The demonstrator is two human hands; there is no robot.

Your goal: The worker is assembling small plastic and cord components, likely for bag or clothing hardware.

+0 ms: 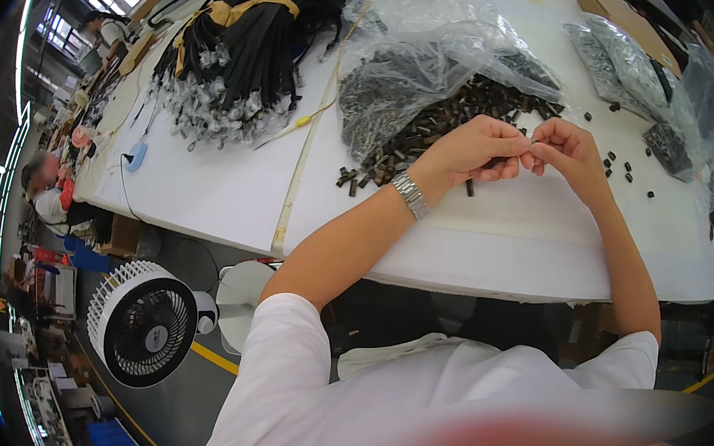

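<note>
My left hand (478, 151), with a metal-banded watch (411, 195) on the wrist, is closed in a pinch above the white table (339, 216). Its fingertips meet those of my right hand (567, 149), which is pinched too. Whatever lies between the fingertips is too small and covered to make out. Just beyond both hands spreads a pile of small dark brown and black tube-like pieces (442, 120), partly under a clear plastic bag (443, 48). One loose dark piece (470, 188) lies below my left hand, and several more (627, 167) are scattered right of my right hand.
A bundle of black straps (261, 59) with clear-wrapped ends lies at the far left, tied with yellow-brown bands. Near it are a yellow-handled thin tool (303, 121) and a blue corded device (136, 156). Filled plastic bags (619, 65) sit right. A fan (146, 323) stands left of the table.
</note>
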